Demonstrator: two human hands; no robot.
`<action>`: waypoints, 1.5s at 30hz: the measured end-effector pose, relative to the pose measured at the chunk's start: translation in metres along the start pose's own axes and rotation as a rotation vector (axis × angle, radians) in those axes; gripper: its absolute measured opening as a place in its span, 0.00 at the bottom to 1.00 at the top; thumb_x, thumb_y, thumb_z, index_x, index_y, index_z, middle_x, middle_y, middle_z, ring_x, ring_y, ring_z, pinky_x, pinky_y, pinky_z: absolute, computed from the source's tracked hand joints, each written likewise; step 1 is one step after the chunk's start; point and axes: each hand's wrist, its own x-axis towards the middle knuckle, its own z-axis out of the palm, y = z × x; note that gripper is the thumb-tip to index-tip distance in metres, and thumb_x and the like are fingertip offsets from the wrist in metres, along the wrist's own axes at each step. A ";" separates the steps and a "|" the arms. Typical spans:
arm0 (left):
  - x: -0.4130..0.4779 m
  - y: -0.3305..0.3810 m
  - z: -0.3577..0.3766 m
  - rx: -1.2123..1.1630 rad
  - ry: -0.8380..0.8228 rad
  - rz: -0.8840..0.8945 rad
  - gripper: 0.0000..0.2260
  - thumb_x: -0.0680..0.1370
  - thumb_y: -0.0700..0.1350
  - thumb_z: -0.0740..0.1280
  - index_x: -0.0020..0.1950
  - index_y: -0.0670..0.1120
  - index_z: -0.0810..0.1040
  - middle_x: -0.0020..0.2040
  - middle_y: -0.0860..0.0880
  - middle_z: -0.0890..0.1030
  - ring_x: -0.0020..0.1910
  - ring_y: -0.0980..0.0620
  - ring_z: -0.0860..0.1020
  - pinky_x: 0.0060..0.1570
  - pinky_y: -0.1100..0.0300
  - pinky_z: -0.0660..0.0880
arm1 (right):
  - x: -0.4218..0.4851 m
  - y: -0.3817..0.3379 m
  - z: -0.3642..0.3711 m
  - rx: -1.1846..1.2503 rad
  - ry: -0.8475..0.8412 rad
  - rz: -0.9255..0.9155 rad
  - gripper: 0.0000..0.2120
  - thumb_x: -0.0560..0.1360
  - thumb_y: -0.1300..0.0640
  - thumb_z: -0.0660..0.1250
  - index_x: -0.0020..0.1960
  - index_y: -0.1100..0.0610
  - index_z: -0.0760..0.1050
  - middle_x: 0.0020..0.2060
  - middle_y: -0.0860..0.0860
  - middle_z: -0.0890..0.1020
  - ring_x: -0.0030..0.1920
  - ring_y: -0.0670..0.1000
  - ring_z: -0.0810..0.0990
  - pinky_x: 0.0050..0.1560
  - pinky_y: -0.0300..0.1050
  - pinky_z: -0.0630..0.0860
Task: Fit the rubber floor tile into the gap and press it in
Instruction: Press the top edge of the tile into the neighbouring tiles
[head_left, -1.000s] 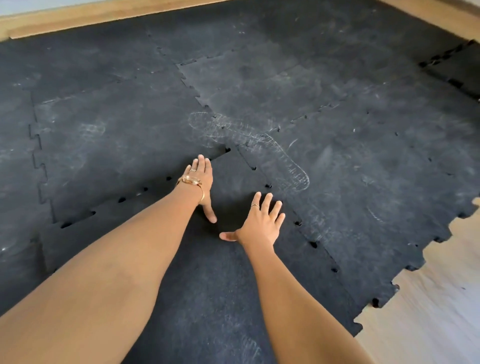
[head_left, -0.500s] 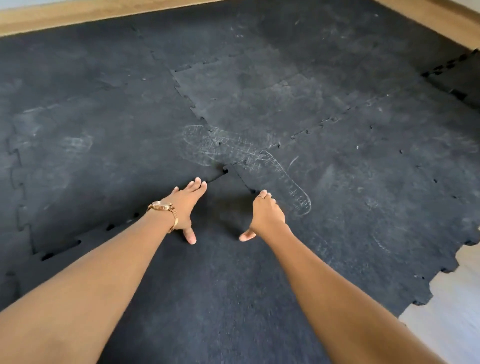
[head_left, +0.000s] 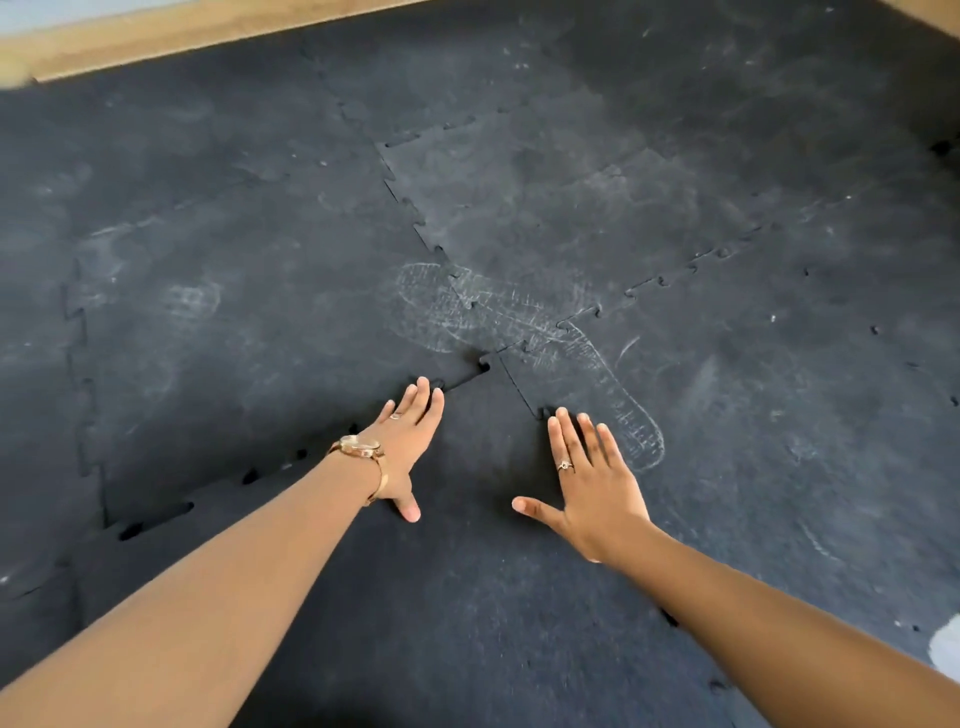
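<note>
A black rubber floor tile (head_left: 467, 597) with jigsaw edges lies in front of me, its far corner pointing away near the middle of the view. My left hand (head_left: 408, 444) lies flat on the tile close to its left seam, fingers together, a gold watch on the wrist. My right hand (head_left: 592, 483) lies flat near the right seam, fingers spread, a ring on one finger. Along the left seam (head_left: 218, 499) dark gaps show between the teeth. The right seam (head_left: 524, 400) looks closed near the corner.
Joined black tiles (head_left: 675, 208) cover the floor all around, marked with a dusty shoe print (head_left: 519, 327). A strip of wooden floor (head_left: 156, 31) runs along the far edge, and a pale patch of bare floor (head_left: 945, 644) shows at the right.
Both hands have spread wider apart on the tile, and the right hand's fingers have opened out flat. My head has moved closer and to the left, so less bare floor shows at the right.
</note>
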 end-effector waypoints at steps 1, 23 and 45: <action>-0.001 0.002 0.002 -0.010 0.001 0.001 0.68 0.61 0.51 0.82 0.76 0.44 0.28 0.75 0.44 0.27 0.75 0.48 0.30 0.74 0.53 0.36 | 0.000 0.001 0.001 0.035 0.009 -0.005 0.51 0.64 0.23 0.29 0.73 0.57 0.24 0.74 0.51 0.27 0.76 0.54 0.28 0.77 0.55 0.33; -0.013 0.000 0.057 -0.027 0.619 -0.084 0.31 0.81 0.61 0.49 0.79 0.44 0.57 0.79 0.48 0.54 0.79 0.53 0.51 0.76 0.52 0.48 | 0.192 -0.045 -0.159 0.389 1.078 0.045 0.28 0.82 0.41 0.51 0.75 0.58 0.63 0.73 0.56 0.67 0.76 0.61 0.59 0.75 0.57 0.53; -0.010 -0.002 0.063 0.001 0.624 -0.104 0.30 0.81 0.61 0.49 0.79 0.45 0.55 0.80 0.48 0.54 0.79 0.52 0.51 0.77 0.51 0.49 | 0.130 -0.057 -0.083 0.585 0.890 -0.059 0.33 0.82 0.37 0.41 0.80 0.54 0.43 0.80 0.51 0.46 0.79 0.56 0.38 0.77 0.51 0.34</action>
